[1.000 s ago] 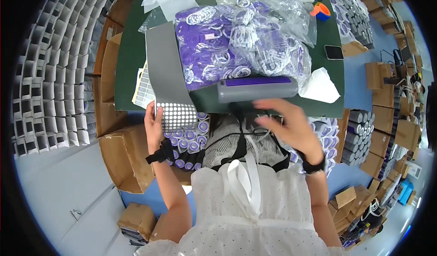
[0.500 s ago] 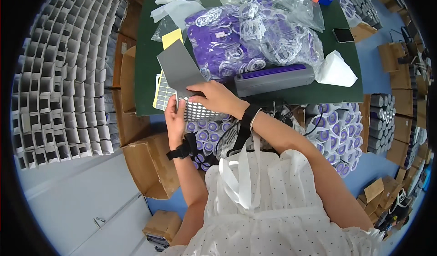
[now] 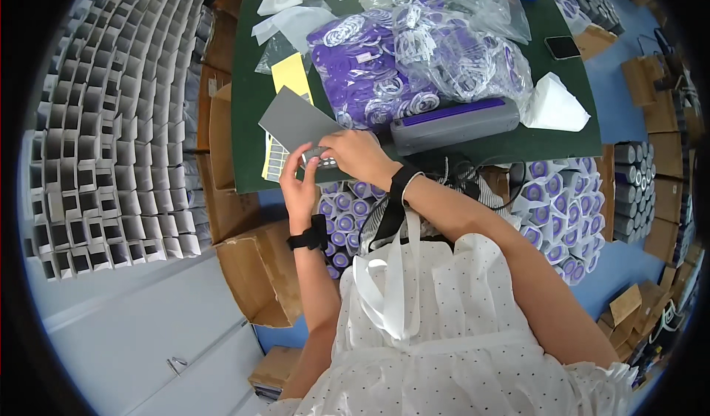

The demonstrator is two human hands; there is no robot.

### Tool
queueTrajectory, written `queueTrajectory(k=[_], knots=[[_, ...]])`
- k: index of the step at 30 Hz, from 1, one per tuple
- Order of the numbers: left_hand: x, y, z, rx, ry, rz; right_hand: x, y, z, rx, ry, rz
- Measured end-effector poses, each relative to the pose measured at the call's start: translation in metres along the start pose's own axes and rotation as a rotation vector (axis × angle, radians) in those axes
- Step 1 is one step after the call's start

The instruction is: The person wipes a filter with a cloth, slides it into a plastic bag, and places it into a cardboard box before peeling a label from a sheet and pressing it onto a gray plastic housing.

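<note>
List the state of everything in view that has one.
Left hand: gripping gray sheet's near end
Right hand: fingers on that same end
Gray sheet: held, overlapping yellow sheet
Yellow sheet: partly covered
Plastic bag: filled, on table
Phone: flat, screen dark
Cardboard box: open
Gray cartons: in rows, ends open

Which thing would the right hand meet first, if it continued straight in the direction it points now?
The right hand would most likely meet the grey sheet first, as it lies right at the fingertips; this single view leaves exact depth unclear.
</note>
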State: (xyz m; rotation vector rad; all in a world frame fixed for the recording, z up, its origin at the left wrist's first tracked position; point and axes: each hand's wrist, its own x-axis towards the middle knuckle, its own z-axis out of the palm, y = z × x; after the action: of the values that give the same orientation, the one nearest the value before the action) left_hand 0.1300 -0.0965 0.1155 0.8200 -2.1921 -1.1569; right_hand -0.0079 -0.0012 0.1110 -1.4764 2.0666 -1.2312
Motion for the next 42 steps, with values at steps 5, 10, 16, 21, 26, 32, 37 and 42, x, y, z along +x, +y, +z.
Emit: queueTrajectory(k=[5,10,16,21,26,32,37,42], knots=[[0.004,-0.02,0.005,0.053,0.035,-0.013,0.001,0.002,0.008,0.03,0.238,-0.189],[0.004,-0.028,0.009,0.221,0.071,-0.043,0.005,0.003,0.012,0.075,0.244,-0.111],[0.003,-0.037,0.018,0.268,0.152,0.117,0.004,0.003,0.015,0.111,0.231,-0.07],[0.0,-0.028,0.018,0.166,0.088,0.02,0.005,0.017,0.022,0.14,0.236,-0.077],[-0.002,-0.026,0.015,0.099,0.033,-0.036,0.002,0.021,0.028,0.18,0.237,-0.099],[0.003,-0.017,0.011,0.173,-0.051,-0.022,0.0,0.029,0.028,0.093,0.226,-0.123],[0.005,-0.008,0.002,0.398,-0.051,0.149,-0.001,0.029,0.03,0.083,0.17,-0.144],[0.003,-0.014,0.007,0.55,-0.032,0.257,-0.006,0.029,0.027,0.039,0.11,-0.084]])
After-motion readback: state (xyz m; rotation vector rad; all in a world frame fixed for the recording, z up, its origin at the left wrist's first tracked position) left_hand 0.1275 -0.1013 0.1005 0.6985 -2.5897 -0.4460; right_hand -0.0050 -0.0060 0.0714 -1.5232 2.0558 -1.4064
